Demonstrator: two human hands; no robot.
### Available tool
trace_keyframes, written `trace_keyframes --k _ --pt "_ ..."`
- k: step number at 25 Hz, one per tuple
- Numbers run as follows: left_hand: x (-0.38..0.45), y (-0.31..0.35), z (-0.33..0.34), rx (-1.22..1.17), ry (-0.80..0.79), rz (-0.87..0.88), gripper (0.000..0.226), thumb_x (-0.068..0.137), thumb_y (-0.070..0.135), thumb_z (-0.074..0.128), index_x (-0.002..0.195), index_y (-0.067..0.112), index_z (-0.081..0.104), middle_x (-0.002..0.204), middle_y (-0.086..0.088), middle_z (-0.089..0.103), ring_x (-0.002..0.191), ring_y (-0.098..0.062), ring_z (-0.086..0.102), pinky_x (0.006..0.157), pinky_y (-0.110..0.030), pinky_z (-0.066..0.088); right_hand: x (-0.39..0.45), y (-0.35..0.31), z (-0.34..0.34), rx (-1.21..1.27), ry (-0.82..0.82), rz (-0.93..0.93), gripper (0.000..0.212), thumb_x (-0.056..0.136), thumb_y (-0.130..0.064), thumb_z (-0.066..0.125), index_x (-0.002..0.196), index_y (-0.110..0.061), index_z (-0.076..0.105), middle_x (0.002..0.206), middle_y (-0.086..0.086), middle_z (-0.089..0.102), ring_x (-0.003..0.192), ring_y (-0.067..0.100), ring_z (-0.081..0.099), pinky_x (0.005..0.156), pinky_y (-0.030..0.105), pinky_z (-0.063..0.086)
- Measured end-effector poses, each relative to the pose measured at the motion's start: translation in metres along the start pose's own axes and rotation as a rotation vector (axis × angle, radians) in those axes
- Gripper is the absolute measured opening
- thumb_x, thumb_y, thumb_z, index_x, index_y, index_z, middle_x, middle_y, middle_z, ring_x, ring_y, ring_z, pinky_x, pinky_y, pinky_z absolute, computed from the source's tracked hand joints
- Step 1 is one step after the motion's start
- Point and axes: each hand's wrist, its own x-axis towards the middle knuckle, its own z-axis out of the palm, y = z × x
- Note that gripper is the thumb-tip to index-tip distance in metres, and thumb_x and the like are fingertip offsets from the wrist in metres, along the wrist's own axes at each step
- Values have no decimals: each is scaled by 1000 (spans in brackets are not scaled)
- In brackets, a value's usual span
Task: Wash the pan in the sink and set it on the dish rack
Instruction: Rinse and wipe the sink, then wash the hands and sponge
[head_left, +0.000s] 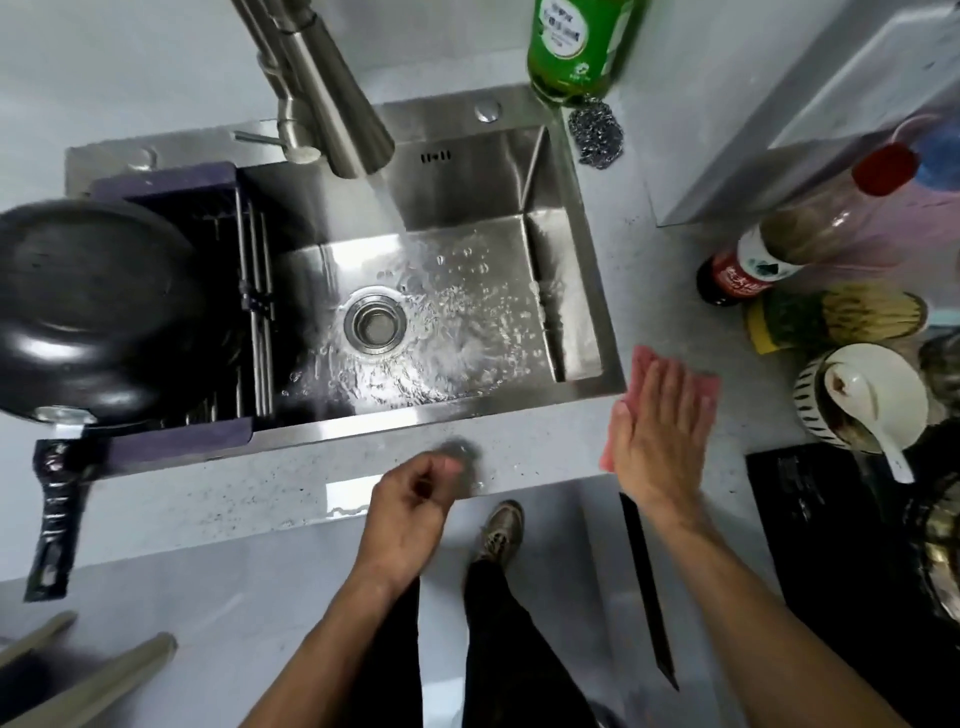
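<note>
The black pan (88, 306) lies upside down on the dish rack (176, 270) at the left end of the sink (519, 171), its handle jutting out over the desk (260, 493). Water runs from the tap (332, 109) into the basin. The right hand (657, 431) presses flat, fingers straight, on a pink cloth (701, 382) beside the sink; the left hand (410, 509) has its grip curled, and whether it holds anything I cannot tell.
</note>
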Motion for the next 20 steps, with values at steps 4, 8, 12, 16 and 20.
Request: trace_keyframes --k 4,8,12,16,20 --pt "0 -10 -22 -44 114 -36 12 94 13 62 84 11 68 82 -11 71 82 -32 66 80 -39 54 -44 -115 18 98 59 -247 69 102 -44 23 159 -7 13 165 18 14 154 34 11 125 52 5" --pt "-11 -14 -45 -14 196 -64 13 91 1 58 86 9 67 79 1 73 78 -15 69 78 -25 54 -78 -195 27 36 -17 -661 63 106 -44 10 161 -15 7 168 9 4 155 29 2 125 50 2" --pt "-14 -31 -86 13 304 -194 12 83 4 68 80 16 69 80 2 71 79 -15 66 75 -26 52 -39 -108 19 -42 86 -572 62 103 -42 25 159 -14 23 165 12 22 153 31 16 123 53 12" --pt "-18 -52 -133 3 446 -254 8 84 15 71 79 21 68 78 8 69 71 -2 61 65 -20 43 -33 -94 11 14 69 -218 62 100 -40 29 152 -7 38 158 22 34 146 43 28 118 62 19" --pt "-23 -76 -177 2 517 -203 6 86 21 68 80 21 67 75 11 68 67 1 61 66 -19 46 -114 -254 38 131 33 -526 67 101 -43 24 160 -12 17 166 13 16 154 33 12 125 53 7"
